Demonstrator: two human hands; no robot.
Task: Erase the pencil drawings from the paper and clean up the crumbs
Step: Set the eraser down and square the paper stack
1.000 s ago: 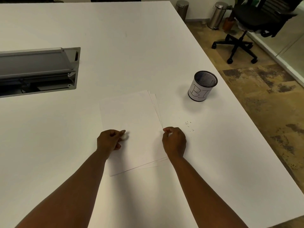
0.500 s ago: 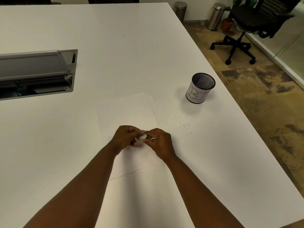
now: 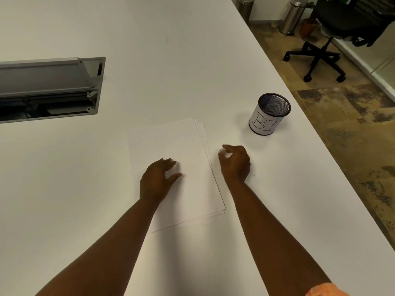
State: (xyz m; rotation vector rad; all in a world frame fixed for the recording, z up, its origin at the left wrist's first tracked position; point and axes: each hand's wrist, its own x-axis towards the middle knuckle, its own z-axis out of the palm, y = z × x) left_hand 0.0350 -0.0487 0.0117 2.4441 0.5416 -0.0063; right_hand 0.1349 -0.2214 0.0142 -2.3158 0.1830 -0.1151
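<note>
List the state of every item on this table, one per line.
Stack of white paper sheets: flat on the table, slightly fanned, top sheet looks blank.
Black mesh cup with white "BI" label: upright, looks empty.
Grey metal hatch in the table: lid open.
Left hand: open, over the paper.
Right hand: fingers curled; grip contents hidden.

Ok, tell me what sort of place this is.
Most likely an office meeting room: a large white table with a built-in cable hatch, a black swivel chair on the floor beyond, and two steel pedal bins by the wall.
</note>
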